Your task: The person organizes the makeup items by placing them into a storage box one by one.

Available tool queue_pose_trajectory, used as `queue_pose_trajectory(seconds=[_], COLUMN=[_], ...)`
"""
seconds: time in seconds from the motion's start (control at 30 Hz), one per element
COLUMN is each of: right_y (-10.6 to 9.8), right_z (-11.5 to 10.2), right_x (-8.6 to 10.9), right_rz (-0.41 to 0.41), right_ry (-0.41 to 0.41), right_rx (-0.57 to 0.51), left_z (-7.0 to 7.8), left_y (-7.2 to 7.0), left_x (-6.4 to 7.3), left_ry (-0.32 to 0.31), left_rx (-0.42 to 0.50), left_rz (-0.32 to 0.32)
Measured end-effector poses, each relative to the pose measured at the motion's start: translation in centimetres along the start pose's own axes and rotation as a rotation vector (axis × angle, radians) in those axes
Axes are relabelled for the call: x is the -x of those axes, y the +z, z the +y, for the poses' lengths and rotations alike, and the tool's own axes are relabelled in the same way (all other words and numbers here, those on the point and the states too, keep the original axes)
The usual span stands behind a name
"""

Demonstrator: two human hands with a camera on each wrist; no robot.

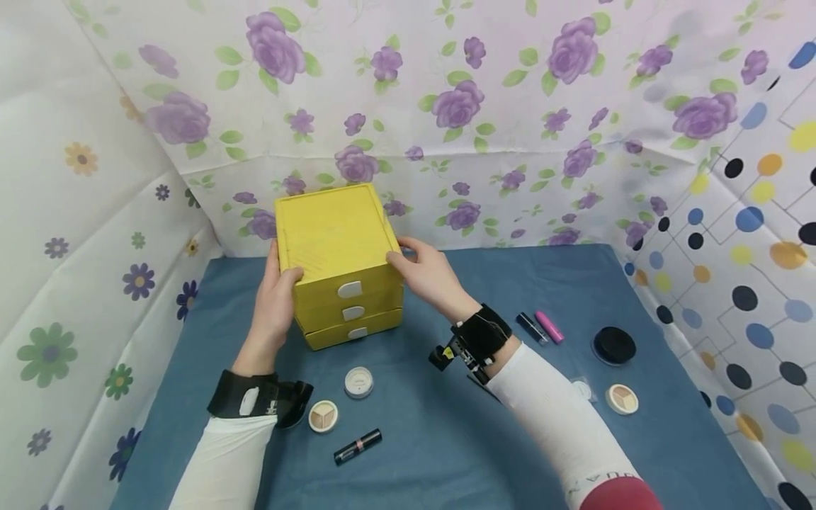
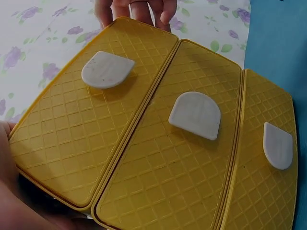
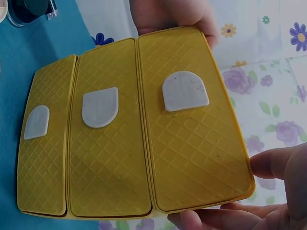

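Hands work as pair: left hand [image 1: 270, 306] and right hand [image 1: 432, 275] grip opposite sides of the yellow drawer box [image 1: 338, 255], slightly left of frame centre. Positioning it seems the present step; next move probably calls for even support.

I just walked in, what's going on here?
A person's left hand and right hand grip a boxy yellow three-drawer cabinet by opposite sides. Its drawers, with rounded white pulls, look closed. On the blue cloth lie a bright pink tube and a round black case, touched by neither hand. Whether the cabinet is lifted is hard to tell.
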State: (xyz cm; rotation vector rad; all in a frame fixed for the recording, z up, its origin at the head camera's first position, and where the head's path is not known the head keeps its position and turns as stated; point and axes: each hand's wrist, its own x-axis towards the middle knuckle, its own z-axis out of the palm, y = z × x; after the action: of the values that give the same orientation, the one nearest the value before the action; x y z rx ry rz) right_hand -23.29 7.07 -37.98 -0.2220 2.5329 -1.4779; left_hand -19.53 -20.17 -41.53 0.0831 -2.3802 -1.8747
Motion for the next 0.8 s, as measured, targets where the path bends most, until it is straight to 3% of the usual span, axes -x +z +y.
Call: queue_pose_trajectory(seconds=[0.17,0.43,0.8], right_y=[-1.2,-2.7,-5.0], right_z=[0.6,2.1,3.5], right_x=[1.0,2.5,3.5], right_rz=[0.014,0.052,0.098], right_ry=[0.020,0.020,0.058], right_rx=[0.009,-0.002,-0.001], left_z=[0.3,0.6,1.3], left_y=[1.4,3.3,6.1], left_x=[-0.3,-0.6,-1.2], left_ry=[0.029,0.010,0.043], left_rx=[0.010,0.025,0.055], left_rz=[-0.029,-0.089,-0.149])
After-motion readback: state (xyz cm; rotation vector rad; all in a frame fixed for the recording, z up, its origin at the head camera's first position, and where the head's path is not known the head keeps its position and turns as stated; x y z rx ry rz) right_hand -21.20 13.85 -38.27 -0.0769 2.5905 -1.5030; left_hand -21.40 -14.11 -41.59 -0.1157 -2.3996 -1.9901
